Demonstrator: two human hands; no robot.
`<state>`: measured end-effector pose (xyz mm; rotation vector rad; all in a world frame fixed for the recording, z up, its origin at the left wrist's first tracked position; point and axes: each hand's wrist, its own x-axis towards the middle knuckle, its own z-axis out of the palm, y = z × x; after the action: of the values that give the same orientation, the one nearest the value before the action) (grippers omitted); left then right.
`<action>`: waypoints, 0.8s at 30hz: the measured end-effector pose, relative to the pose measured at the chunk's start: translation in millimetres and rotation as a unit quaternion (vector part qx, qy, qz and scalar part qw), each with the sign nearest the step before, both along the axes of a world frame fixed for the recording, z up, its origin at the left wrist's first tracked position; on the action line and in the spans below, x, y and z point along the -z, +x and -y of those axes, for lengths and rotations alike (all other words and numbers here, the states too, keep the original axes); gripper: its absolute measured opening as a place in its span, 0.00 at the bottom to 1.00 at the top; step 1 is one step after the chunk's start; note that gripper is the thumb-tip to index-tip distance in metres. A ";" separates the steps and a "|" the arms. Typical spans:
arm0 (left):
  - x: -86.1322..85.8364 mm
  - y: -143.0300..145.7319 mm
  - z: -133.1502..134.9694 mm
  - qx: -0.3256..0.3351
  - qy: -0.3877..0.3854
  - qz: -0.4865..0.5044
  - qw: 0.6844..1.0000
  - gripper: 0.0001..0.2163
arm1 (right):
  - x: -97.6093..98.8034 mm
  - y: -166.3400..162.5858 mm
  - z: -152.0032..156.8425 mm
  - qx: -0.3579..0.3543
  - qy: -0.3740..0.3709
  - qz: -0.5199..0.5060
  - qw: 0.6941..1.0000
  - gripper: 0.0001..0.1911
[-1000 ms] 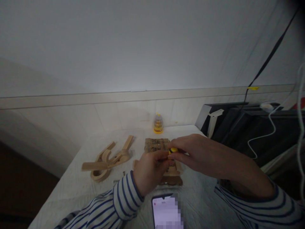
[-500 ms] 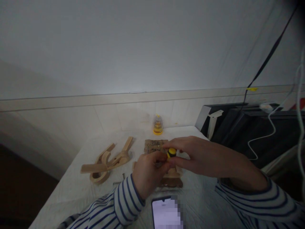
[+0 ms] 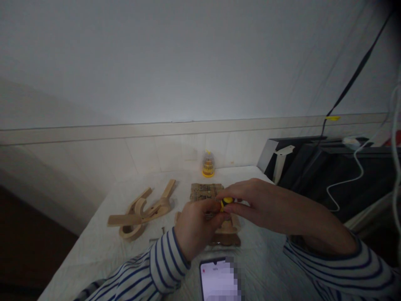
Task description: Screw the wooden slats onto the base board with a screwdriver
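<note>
My right hand [image 3: 263, 205] pinches a small screwdriver [image 3: 227, 201] by its stubby yellow-and-black handle, between thumb and fingertips. Close against the handle's lower end, the thumb and index finger of my left hand [image 3: 199, 225] are pressed together; what they grip is hidden behind the fingers. Underneath both hands lies a brown printed packet [image 3: 205, 191]. Pale wooden parts [image 3: 231, 227] show partly below my fingers, the rest covered by the hands. The screwdriver's shaft and tip cannot be seen.
Curved and straight wooden pieces [image 3: 156, 209] are at the left of the white-covered table [image 3: 103, 259], with metal bolts [image 3: 163, 230] nearby. A yellow beehive-shaped bit case [image 3: 208, 165] stands near the wall. A phone [image 3: 217, 278] lies in front; dark panels [image 3: 300, 167] lean at right.
The screwdriver handle has turned and tipped slightly rightward within my right fingertips. Both hands stay in nearly the same place.
</note>
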<state>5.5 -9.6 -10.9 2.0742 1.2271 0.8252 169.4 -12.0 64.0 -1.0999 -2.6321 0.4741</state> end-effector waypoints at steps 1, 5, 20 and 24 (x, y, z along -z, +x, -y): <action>0.1 -0.2 -0.2 0.002 0.000 0.000 1.000 0.06 | 0.0 -0.2 0.3 0.001 -0.001 0.000 1.000 0.10; -0.5 -1.2 -1.0 0.018 -0.001 0.006 1.000 0.06 | -0.6 -1.1 1.5 0.007 -0.005 0.003 1.000 0.10; -2.5 -3.0 -5.4 0.081 -0.037 0.041 0.995 0.08 | 3.1 -0.7 4.0 0.051 0.036 0.045 0.997 0.09; -4.9 -3.4 -5.2 0.092 -0.036 0.042 0.994 0.08 | 4.1 -0.7 4.1 0.052 0.044 0.046 0.997 0.09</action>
<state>2.2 -4.4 -6.1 2.0370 0.9903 0.7641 168.7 -16.1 59.9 -1.2517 -2.6293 0.2882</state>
